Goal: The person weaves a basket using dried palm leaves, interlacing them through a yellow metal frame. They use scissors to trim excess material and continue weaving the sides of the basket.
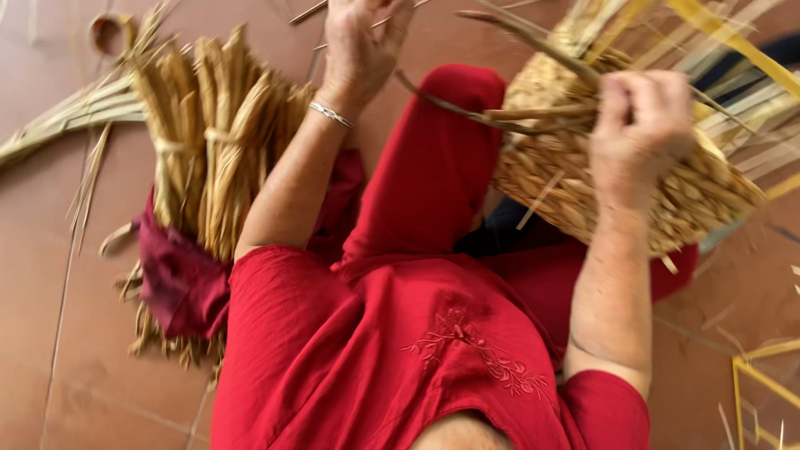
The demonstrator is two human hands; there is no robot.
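My right hand (pixel 642 125) is closed on a few stiff straw strands (pixel 533 112) that stick out of a half-woven straw basket (pixel 583 192). The basket rests against my red-clad knee (pixel 442 158). My left hand (pixel 362 42), with a thin silver bracelet at the wrist, reaches forward over the floor at the top middle. Its fingertips lie among thin loose strands and run off the frame's top edge, so I cannot see whether they grip anything.
A tied bundle of straw (pixel 212 150) lies on the brown tiled floor (pixel 50 317) at my left, partly on a dark red cloth (pixel 179 283). Long flat yellow-green leaf strips (pixel 750 50) fan out behind the basket. Loose straw scraps (pixel 762 375) litter the right.
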